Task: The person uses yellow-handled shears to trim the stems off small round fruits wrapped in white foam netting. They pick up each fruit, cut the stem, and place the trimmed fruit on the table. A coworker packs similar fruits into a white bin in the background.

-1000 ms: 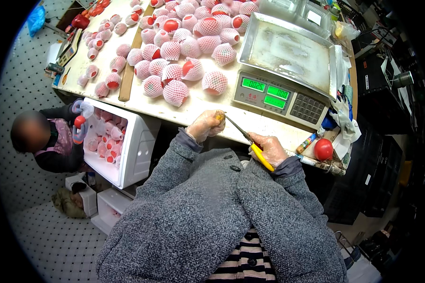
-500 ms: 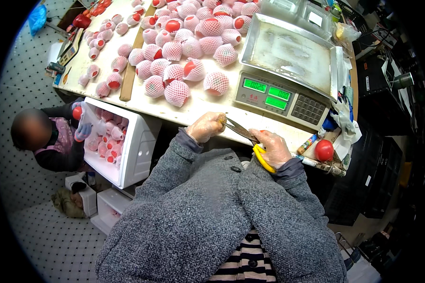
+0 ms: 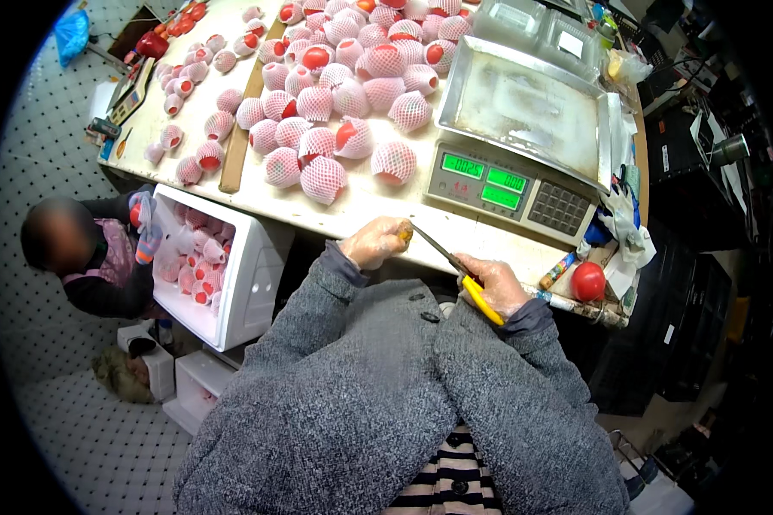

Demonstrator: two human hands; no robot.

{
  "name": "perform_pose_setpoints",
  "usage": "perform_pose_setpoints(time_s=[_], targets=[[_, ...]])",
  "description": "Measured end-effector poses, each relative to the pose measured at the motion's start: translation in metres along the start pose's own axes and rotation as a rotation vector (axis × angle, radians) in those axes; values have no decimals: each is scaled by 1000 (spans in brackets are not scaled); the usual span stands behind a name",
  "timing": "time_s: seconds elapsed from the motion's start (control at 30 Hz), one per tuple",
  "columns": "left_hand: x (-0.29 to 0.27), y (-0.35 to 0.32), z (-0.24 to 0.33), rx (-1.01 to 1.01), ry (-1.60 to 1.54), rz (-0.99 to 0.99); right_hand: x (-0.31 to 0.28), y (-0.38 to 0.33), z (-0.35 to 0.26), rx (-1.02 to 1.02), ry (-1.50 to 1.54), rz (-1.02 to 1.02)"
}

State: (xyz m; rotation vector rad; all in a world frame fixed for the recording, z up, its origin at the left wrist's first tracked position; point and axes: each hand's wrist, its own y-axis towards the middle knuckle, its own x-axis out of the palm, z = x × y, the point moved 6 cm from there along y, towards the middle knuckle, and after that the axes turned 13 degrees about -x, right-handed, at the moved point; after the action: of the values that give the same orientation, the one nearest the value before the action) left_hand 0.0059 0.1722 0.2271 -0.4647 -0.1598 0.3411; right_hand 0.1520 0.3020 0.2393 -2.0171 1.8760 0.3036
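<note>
My left hand [image 3: 376, 243], in a thin clear glove, is closed with its fingertips pinching a small yellow-brown thing too small to name. In my right hand [image 3: 496, 287], gloved likewise, are scissors [image 3: 484, 302] with yellow handles. Their dark blades lie nearly together and point toward the left fingertips, close to the small thing. Both hands are held above the front edge of the table. Beyond them lie many red fruits in pink foam nets [image 3: 323, 179]. A bare red fruit [image 3: 587, 281] rests to the right of my right hand.
A digital scale [image 3: 489, 184] with a metal tray stands beyond my hands on the table [image 3: 352, 213]. Clear plastic boxes [image 3: 567, 43] sit behind it. At left, a co-worker [image 3: 116, 249] handles a red fruit over a white foam box [image 3: 232, 292] holding netted fruits.
The scissors' blades have come together from a wider spread. My left hand stays about where it was. The co-worker's hands have shifted slightly at the foam box.
</note>
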Motion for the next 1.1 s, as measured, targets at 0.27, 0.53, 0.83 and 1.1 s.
perform_pose_setpoints(time_s=[0.27, 0.53, 0.83, 1.1], targets=[[0, 2, 2, -7, 63, 7, -11, 0, -16, -153, -388, 139], [-1, 1, 4, 15, 265, 40, -2, -1, 5, -170, -164, 108], [-3, 4, -3, -25, -30, 3, -4, 3, -4, 23, -53, 33], [0, 3, -1, -96, -208, -72, -6, 3, -2, -128, -195, 124]])
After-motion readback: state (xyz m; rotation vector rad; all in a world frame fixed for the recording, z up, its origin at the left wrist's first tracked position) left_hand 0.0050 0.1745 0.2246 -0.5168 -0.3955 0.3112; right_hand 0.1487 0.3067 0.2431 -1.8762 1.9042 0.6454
